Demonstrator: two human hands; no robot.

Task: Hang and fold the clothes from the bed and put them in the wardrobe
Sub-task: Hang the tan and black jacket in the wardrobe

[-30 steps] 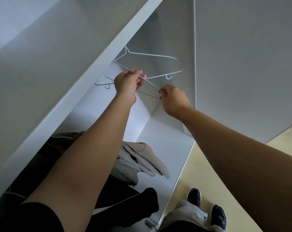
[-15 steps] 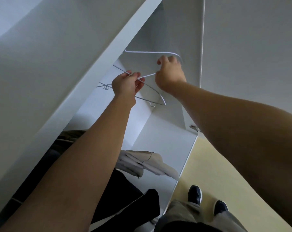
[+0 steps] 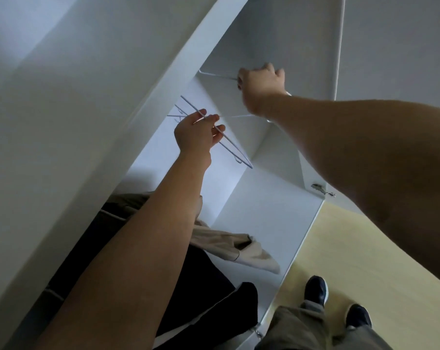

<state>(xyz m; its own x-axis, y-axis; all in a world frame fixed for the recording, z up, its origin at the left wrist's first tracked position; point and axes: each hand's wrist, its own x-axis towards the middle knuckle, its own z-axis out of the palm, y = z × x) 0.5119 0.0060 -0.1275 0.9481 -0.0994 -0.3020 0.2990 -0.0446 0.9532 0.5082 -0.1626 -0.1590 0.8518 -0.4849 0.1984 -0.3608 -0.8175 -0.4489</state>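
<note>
Wardrobe (image 3: 264, 210) interior: my L hand (image 3: 195, 133) pinches lower wire hanger (image 3: 248, 164); R hand (image 3: 260, 83) curled round upper hanger (image 3: 216, 74), higher up; beige garment (image 3: 239, 248) & black clothes (image 3: 209, 286) lower inside.

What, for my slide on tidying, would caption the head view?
Reaching into a white wardrobe: left hand grips one wire hanger, right hand holds a second hanger higher up.

My right hand (image 3: 260, 83) covers most of the upper hanger (image 3: 214, 74), so I can't see where its wire goes. My left arm (image 3: 143, 248) blocks the dark clothes (image 3: 201, 286). The lower hanger (image 3: 229, 144) slips behind my left fingers (image 3: 214, 118), and its far end is blurred.
</note>
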